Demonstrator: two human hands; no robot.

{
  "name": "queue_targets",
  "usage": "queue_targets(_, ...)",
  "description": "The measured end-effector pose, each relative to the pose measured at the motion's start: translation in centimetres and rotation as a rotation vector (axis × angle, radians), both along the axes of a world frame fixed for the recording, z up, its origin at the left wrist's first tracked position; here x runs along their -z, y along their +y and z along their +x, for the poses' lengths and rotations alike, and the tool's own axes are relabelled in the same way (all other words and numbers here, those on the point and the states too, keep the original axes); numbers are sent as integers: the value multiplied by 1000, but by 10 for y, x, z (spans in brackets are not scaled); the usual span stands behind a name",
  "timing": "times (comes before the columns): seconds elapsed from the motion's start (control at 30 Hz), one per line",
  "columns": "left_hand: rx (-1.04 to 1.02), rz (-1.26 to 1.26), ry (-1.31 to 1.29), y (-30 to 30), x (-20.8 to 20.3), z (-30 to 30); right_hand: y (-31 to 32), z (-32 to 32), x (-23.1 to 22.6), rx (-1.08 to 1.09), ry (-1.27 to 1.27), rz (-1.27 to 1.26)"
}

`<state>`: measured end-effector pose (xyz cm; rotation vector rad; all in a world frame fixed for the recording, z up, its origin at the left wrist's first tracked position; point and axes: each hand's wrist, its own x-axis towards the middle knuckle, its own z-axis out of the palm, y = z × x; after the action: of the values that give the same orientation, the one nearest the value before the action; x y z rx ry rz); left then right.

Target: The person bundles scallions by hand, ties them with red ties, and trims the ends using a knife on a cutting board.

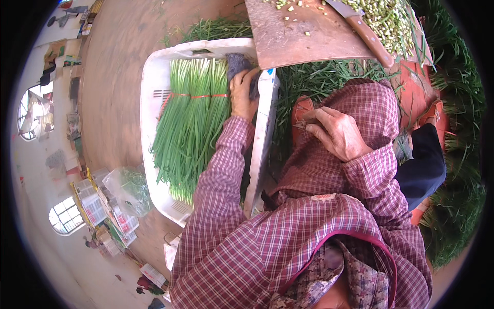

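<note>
My left hand (242, 95) reaches into a white plastic crate (154, 67) at its far right corner. Its fingers bend over a dark grey lump (237, 63), whose material I cannot make out. Beside it lie several bundles of green garlic chives (193, 121), tied with red bands, pale ends pointing away from me. My right hand (339, 134) hovers over my lap, fingers curled and pressed together at the tips. Whatever they hold, if anything, is too small to name.
A board (303, 36) stands ahead, bearing a brown-handled knife (368, 38) and chopped pale stem pieces (386, 15). Loose green leaves (314, 80) lie beneath it. More greens (458, 195) are heaped at the right. A clear plastic bag (128, 190) sits left of the crate.
</note>
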<state>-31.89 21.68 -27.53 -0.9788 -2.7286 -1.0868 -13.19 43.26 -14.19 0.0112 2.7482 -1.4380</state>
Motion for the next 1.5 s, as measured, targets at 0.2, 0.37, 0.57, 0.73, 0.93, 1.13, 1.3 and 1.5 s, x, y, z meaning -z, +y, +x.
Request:
queue_targets(0.2, -235, 140, 112, 23, 23, -46, -4, -4, 1, -12, 20, -5)
queue_targets(0.37, -201, 387, -35, -23, -25, -58, -2, -2, 2, 28, 44, 27)
queue_targets(0.57, -237, -383, 94, -55, -13, -63, -3, -1, 2, 11, 1, 42)
queue_targets(0.73, -490, 71, 87, -67, 24, -135, -10, -2, -5, -38, 30, 71)
queue_targets(0.93, -805, 732, -201, -88, -53, -155, -2, 0, 5, 11, 43, 105)
queue_targets(1.13, -571, 627, -235, -123, -53, -115, -4, 0, 1, -5, 29, 99)
queue_targets(1.3, -456, 298, -782, -72, -79, -39, -3, 1, 0, -15, 13, 55)
queue_targets(1.5, 182, 582, -1056, 0, -181, 82, -24, -23, -23, -53, 185, -271)
